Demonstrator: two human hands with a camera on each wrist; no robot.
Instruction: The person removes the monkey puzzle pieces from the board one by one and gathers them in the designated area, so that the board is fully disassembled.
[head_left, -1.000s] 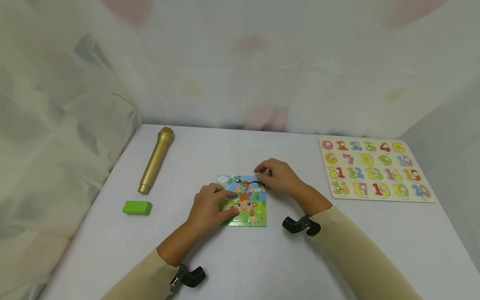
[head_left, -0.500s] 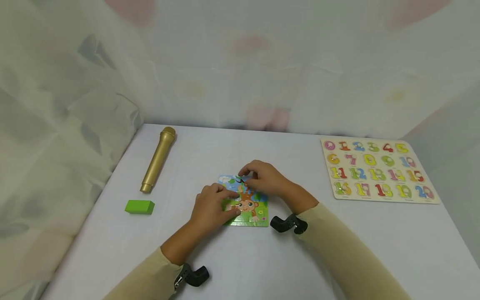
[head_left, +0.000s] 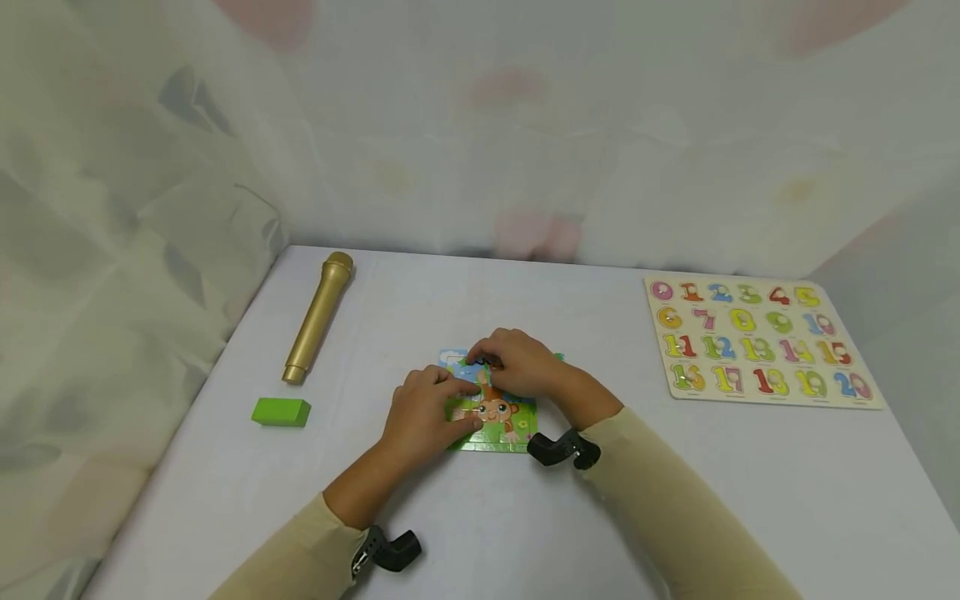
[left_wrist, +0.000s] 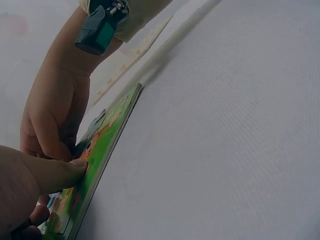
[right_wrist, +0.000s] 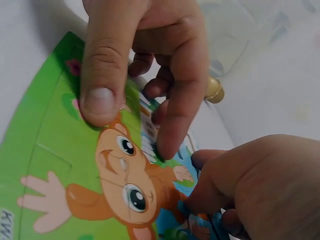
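Note:
A flat monkey jigsaw puzzle (head_left: 512,427) lies at the table's middle, its front edge facing me. My left hand (head_left: 426,414) rests on its left part; in the right wrist view, that hand's thumb (right_wrist: 101,75) lies straight on the green surface and a finger touches the puzzle farther up. Above the puzzle's upper right, my right hand (head_left: 521,364) pinches what looks like a jigsaw piece, mostly hidden by the fingers. In the right wrist view the right hand (right_wrist: 272,190) is low at right, brown and blue print under its fingertips.
A gold microphone (head_left: 317,321) lies at the back left, with a green block (head_left: 281,412) in front of it. At the right a wooden number board (head_left: 761,343) lies flat. Patterned cloth (head_left: 465,133) hangs behind the table (head_left: 487,517).
My right hand has moved left from the puzzle's upper right corner across its upper part. The left hand has stayed on the puzzle. The view has shifted slightly.

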